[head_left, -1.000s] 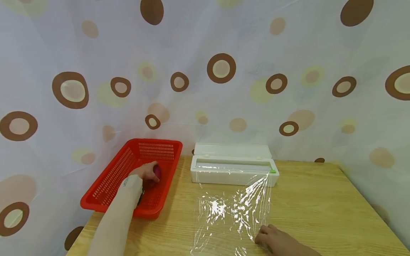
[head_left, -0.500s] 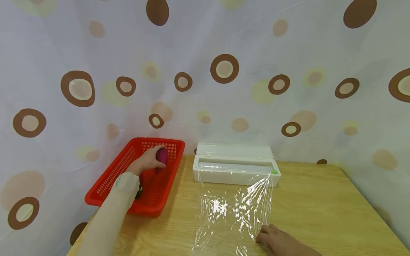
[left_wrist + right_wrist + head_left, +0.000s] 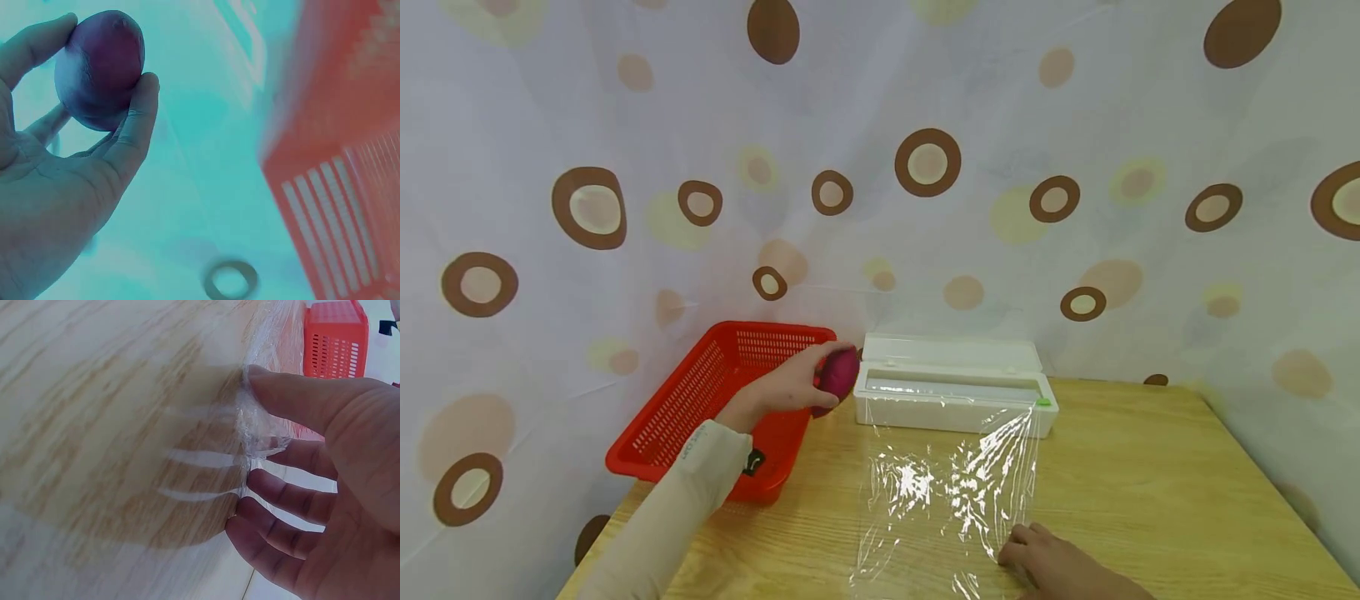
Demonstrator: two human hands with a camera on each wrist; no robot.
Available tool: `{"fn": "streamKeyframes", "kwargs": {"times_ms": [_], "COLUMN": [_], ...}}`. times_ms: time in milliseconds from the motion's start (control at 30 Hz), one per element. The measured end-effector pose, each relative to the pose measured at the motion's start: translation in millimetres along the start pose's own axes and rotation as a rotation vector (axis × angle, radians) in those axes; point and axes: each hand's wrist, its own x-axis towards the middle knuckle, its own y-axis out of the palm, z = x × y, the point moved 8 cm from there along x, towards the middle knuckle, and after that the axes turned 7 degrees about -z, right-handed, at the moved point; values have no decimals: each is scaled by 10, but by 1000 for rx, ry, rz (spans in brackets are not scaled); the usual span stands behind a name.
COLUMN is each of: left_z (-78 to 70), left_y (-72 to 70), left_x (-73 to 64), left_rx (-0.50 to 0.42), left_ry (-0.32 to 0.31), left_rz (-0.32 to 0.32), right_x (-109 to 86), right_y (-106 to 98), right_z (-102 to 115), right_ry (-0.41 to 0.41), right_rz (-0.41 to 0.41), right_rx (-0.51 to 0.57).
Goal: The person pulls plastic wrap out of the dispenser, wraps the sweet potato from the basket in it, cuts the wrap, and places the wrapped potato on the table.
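In my left hand (image 3: pixel 790 379) I grip a purple sweet potato (image 3: pixel 838 375) between thumb and fingertips, over the right rim of the red basket (image 3: pixel 718 375). The left wrist view gives its smooth, rounded skin (image 3: pixel 103 69) with a shallow crease. At the front of the table my right hand (image 3: pixel 1052 562) holds the corner of a clear sheet of plastic wrap (image 3: pixel 917 492). Close up, the wrap (image 3: pixel 259 434) bunches between thumb and index finger, while the other fingertips rest at the wood. The sheet runs back to a white dispenser box (image 3: pixel 951 417) with its lid raised.
A small dark item (image 3: pixel 754 461) lies in the basket's near end. Behind the wooden table (image 3: pixel 1157 475) hangs a patterned curtain (image 3: pixel 1000 100). On the dispenser's front edge sits a green slider (image 3: pixel 1042 402).
My left hand has lifted the purple sweet potato out of the red basket and carried it rightward to the rim. My right hand has stayed at the wrap's corner.
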Motion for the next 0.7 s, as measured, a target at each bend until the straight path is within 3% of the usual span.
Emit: {"fn": "streamKeyframes", "kwargs": {"times_ms": [133,233,433,533,700], "left_z": [-245,-340,-400,-405,-447], "left_y": [436,802,1507,1821,2185], "left_x": [-75,-150,-299,-367,-460], "left_rx": [17,63,195,234,290], "left_ry": [108,161,220,268,374], "left_rz": [130,221,387,468,548], "right_x": [-19,-30,-19,-7,-7], "right_y": [-5,-20,-34,-31,-10], "right_z": [15,19,9,29,29], "right_ry": [-5,-2,27,1,13], "right_rz": [-8,-20,-24,-37,-30], "right_rx": [1,5,-10,-20,-30]}}
